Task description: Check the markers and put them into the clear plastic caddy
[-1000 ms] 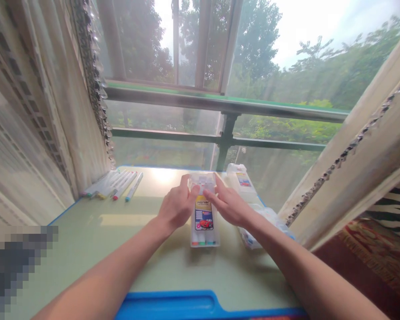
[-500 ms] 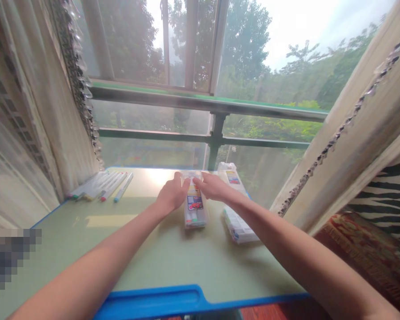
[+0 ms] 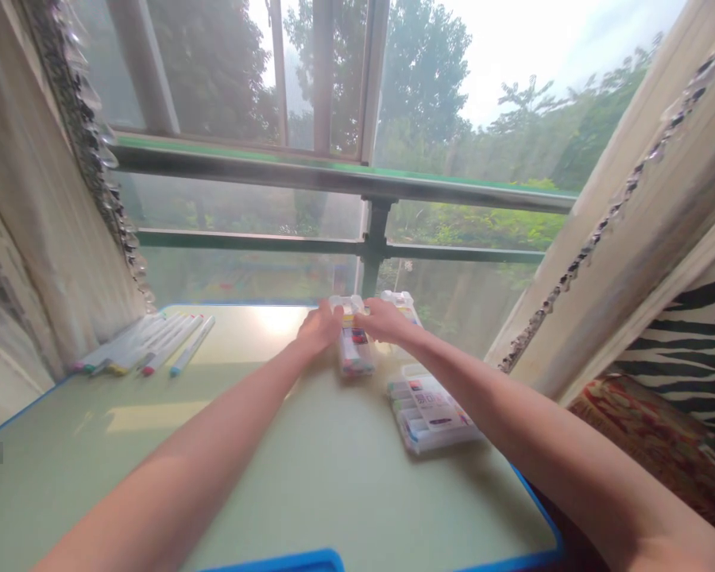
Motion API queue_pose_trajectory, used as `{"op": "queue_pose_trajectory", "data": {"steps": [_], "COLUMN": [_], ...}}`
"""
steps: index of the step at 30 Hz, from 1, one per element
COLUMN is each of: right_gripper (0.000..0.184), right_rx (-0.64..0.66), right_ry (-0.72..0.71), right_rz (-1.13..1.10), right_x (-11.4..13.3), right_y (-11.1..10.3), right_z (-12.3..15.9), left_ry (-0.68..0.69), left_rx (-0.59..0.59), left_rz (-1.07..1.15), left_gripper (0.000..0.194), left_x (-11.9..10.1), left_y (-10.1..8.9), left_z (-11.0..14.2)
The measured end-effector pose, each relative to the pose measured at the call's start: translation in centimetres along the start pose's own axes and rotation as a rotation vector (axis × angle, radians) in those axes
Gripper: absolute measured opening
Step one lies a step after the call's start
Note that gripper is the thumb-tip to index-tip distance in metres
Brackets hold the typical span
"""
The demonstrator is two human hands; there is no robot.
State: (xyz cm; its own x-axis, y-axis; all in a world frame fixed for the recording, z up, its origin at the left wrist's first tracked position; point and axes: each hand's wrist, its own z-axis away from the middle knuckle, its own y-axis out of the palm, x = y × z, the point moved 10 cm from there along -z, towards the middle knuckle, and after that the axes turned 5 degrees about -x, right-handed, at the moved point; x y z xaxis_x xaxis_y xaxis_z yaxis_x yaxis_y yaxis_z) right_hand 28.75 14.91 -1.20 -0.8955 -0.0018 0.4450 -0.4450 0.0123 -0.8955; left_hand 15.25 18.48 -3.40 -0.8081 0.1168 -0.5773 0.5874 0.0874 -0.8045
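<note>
A clear plastic marker case (image 3: 353, 351) with a red-and-blue label lies flat near the far edge of the pale green table (image 3: 310, 469). My left hand (image 3: 319, 327) grips its far left end and my right hand (image 3: 381, 321) grips its far right end, fingers curled on the case's top. Coloured marker caps show at the case's near end. Both forearms stretch out over the table.
A second clear marker case (image 3: 429, 407) lies right of my right arm, and a third (image 3: 400, 302) sits at the far edge behind my right hand. Several loose markers (image 3: 148, 354) lie at the far left by the curtain. The window railing stands just beyond the table.
My hands and the labelled case have moved away from me toward the window. The view has shifted, so the case on the right now shows fully.
</note>
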Motion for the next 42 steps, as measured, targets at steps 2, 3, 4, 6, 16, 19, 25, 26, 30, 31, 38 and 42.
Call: {"op": "queue_pose_trajectory", "data": {"steps": [2,3,4,6,16,19,25,26,30,31,38,42], "right_gripper": [0.039,0.039,0.040,0.038,0.029,0.030,0.042,0.044,0.044,0.043,0.035,0.032], "right_rx": [0.011,0.013,0.015,0.019,-0.005,-0.016,-0.038,-0.039,-0.039,-0.041,-0.224,-0.379], "right_ry": [0.021,0.030,0.039,0.054,0.088,0.100,0.103,0.100,0.076,0.069,-0.095,-0.220], "right_rz": [0.014,0.023,0.031,0.047,0.135,0.157,0.153,0.154,0.168,0.170,0.165,0.162], "right_x": [-0.7,-1.0,-1.3,-1.6,-1.4,-1.9,-2.9,-3.0,-3.0,-3.0,-0.9,-0.6], "right_y": [-0.1,-0.1,-0.2,-0.5,-3.1,-3.6,-4.0,-4.0,-4.1,-4.1,-6.0,-8.3], "right_z": [-0.4,-0.5,-0.6,-0.8,-1.1,-1.3,-1.4,-1.4,-1.5,-1.6,1.2,7.0], "left_ry": [-0.011,-0.014,-0.017,-0.018,0.079,0.193,0.248,0.253,0.260,0.260,0.270,0.267], "left_rx": [0.015,0.021,0.027,0.035,0.065,0.080,0.088,0.090,0.086,0.085,0.069,0.044], "left_rz": [0.005,0.008,0.011,0.017,0.084,0.127,0.118,0.116,0.102,0.099,0.082,0.081], "left_gripper": [0.053,0.054,0.055,0.056,0.061,0.054,0.055,0.055,0.051,0.050,0.059,0.065], "left_x": [-0.2,-0.3,-0.4,-0.7,-1.8,-3.0,-3.1,-3.1,-2.9,-2.9,-2.8,-2.8], "left_y": [0.6,0.8,1.0,1.3,2.2,2.4,2.7,2.8,2.8,2.8,2.8,2.8], "left_z": [-0.3,-0.5,-0.6,-0.9,0.0,0.9,2.2,2.4,2.5,2.6,2.9,3.1]}}
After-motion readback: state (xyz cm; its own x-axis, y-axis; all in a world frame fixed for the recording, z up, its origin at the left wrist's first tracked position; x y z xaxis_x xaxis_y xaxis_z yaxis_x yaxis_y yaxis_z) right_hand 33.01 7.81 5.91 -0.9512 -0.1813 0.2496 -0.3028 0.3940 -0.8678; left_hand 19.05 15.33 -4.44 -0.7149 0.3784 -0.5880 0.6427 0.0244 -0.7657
